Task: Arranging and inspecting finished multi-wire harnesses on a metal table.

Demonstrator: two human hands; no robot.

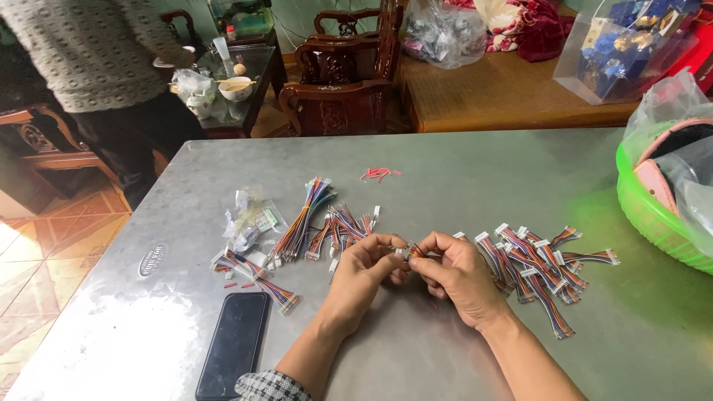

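My left hand and my right hand meet over the middle of a grey metal table. Together they pinch a short multicoloured wire harness with a small white connector between the fingertips. Right of my right hand lies a pile of finished short harnesses with white plugs. Left of my left hand lie a long bundle of coloured wires and several loose harnesses.
A black phone lies face up near the front left. Small clear bags and another harness sit beside it. Tiny red pieces lie farther back. A green basket stands at right. A person stands far left by wooden chairs.
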